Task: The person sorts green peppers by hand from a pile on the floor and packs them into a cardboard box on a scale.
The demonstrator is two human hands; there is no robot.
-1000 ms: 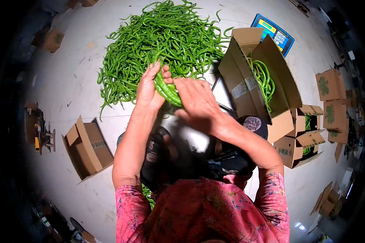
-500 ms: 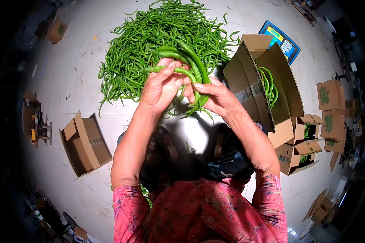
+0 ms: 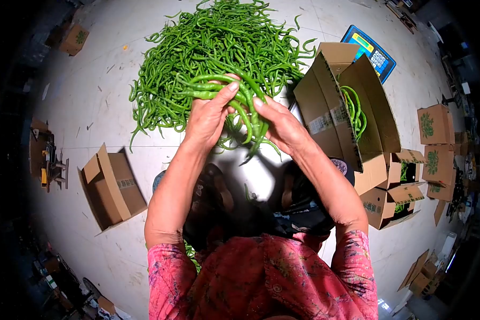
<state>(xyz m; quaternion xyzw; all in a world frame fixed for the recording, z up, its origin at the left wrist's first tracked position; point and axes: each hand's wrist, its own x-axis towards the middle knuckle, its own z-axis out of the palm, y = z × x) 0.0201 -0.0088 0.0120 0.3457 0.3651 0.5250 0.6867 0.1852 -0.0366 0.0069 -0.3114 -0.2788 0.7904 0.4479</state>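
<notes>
Several long green chili peppers (image 3: 242, 98) are bunched between my two hands, just in front of the big pile. My left hand (image 3: 210, 109) is closed round some of them, the thumb pressed across their stem ends. On the other side, my right hand (image 3: 282, 125) grips the bunch with thumb and fingers; its fingertips are partly hidden behind the peppers. The curved tips hang down below my hands. Beyond them, a large heap of green chili peppers (image 3: 213, 42) spreads over the floor.
To the right stands a tall open cardboard box (image 3: 325, 101) with some peppers inside, a blue digital scale (image 3: 370, 53) behind it. Smaller boxes (image 3: 378, 205) sit nearer on that side. An open carton (image 3: 112, 186) lies at left. My feet are below.
The peppers in my hands have shifted: more of them now lie under my left thumb, pointing left. My right hand has moved slightly left and closer to my left hand.
</notes>
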